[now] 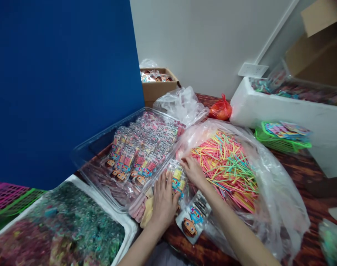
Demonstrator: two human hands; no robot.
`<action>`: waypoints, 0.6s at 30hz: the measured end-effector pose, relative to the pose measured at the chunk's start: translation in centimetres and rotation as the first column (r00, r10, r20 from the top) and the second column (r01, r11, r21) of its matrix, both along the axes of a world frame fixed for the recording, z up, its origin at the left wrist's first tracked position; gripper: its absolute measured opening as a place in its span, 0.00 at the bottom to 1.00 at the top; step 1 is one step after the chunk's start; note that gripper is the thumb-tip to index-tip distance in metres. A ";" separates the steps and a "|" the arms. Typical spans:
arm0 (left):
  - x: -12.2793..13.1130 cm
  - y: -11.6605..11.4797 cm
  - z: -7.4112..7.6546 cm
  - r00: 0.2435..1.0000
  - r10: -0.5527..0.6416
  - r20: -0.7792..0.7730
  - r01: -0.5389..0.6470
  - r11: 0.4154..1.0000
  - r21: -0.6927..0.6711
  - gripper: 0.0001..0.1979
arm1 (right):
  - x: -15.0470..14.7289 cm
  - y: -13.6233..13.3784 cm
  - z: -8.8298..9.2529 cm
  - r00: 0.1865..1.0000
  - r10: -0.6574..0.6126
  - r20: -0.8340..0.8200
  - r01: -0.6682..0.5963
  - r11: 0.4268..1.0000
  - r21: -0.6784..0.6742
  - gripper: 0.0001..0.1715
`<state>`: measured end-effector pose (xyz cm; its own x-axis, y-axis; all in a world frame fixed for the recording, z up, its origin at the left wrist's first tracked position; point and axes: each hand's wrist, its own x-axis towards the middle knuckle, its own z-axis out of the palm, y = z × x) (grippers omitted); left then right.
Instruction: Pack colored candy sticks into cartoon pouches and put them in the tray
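Observation:
My left hand (165,199) lies palm down with fingers stretched out, against the left side of a clear printed packet (177,177) with yellow pieces inside. My right hand (193,170) is at the packet's upper right, fingers curled together; what they pinch is hidden. Under my left hand is a folded pink and yellow cloth (147,208). A flat packet with a cartoon figure (190,225) lies below, between my forearms. Right of my hands, a large clear bag (279,192) is open around many short coloured sticks (226,166).
A clear plastic tray (102,177) holds many filled packets. White foam boxes stand lower left (129,236) and right (282,111). Behind are a cardboard box (157,87), a red bag (221,109) and a green basket (282,142). A blue panel (63,85) rises at left.

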<state>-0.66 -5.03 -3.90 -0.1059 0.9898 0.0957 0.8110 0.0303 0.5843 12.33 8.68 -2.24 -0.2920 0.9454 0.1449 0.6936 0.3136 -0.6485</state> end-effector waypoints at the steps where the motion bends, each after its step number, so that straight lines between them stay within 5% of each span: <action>1: 0.0 0.1 -0.1 1.000 0.015 -0.012 -0.015 1.000 -0.009 0.34 | -0.2 0.2 -0.2 0.998 0.006 0.061 -0.005 1.000 -0.009 0.11; 8: -0.3 0.1 -0.5 0.998 0.060 0.035 -0.060 0.998 -0.008 0.27 | -1.3 -0.9 -0.3 0.984 -0.107 0.142 0.109 0.994 -0.009 0.13; 11: -0.6 0.2 -0.9 0.991 0.095 0.091 -0.098 0.995 0.019 0.26 | -1.3 -1.2 -0.6 0.976 -0.169 -0.139 0.151 0.979 -0.133 0.09; 14: -0.8 0.3 -1.2 0.979 0.114 0.169 -0.124 0.991 0.052 0.31 | -1.1 -1.1 -1.1 0.852 -0.237 -0.466 0.038 0.917 -0.397 0.13; 18: -1.0 0.6 -1.4 0.941 0.143 0.308 -0.172 0.983 0.068 0.38 | -0.7 -1.2 -0.7 0.771 -0.275 -0.574 -0.055 0.869 -0.491 0.19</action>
<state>-1.65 -4.44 -5.31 -0.2976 0.9464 0.1253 0.5865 0.0776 0.8062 11.63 7.50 -2.98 -0.1856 0.9617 -0.2017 0.1058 -0.1845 -0.9771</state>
